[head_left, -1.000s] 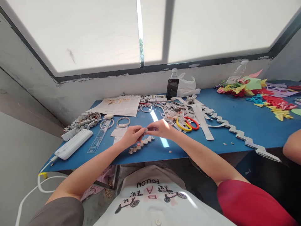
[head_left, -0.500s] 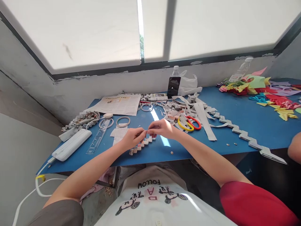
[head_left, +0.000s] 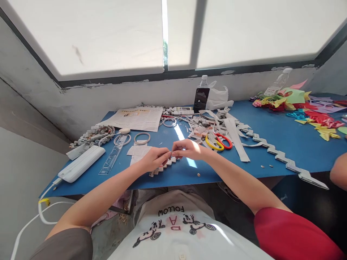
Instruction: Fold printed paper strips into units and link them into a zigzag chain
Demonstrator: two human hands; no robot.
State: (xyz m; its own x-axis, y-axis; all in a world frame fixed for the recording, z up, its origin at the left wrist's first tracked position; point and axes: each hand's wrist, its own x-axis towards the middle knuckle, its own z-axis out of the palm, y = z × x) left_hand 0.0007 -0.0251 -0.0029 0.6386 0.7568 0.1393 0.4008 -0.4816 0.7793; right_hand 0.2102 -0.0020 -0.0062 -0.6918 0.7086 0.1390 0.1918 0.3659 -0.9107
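Note:
My left hand (head_left: 157, 158) and my right hand (head_left: 187, 150) meet over the blue table, thumbs and fingertips pinched closed almost touching each other. Whatever lies between the fingertips is too small and covered to make out. Just beneath them, a zigzag chain of folded paper (head_left: 162, 168) rests on the table, partly hidden by my left hand. Paper slips (head_left: 137, 150) with print lie left of my left hand. To the right of my right hand are scissors (head_left: 218, 142) with one yellow and one red handle, among cut newspaper strips (head_left: 199, 130).
On the left are a clear ruler (head_left: 111, 159), tape rings (head_left: 142, 138), a white power bank (head_left: 81, 164) and a coiled paper chain (head_left: 94, 135). A newspaper (head_left: 143, 121) and a phone (head_left: 201, 99) stand behind. Rightward runs a longer paper chain (head_left: 283, 156); another person's arm (head_left: 338, 171) shows.
My fingertips have drawn closer together, and the small gap between the two hands has narrowed. The view has shifted slightly; things on the table lie as before.

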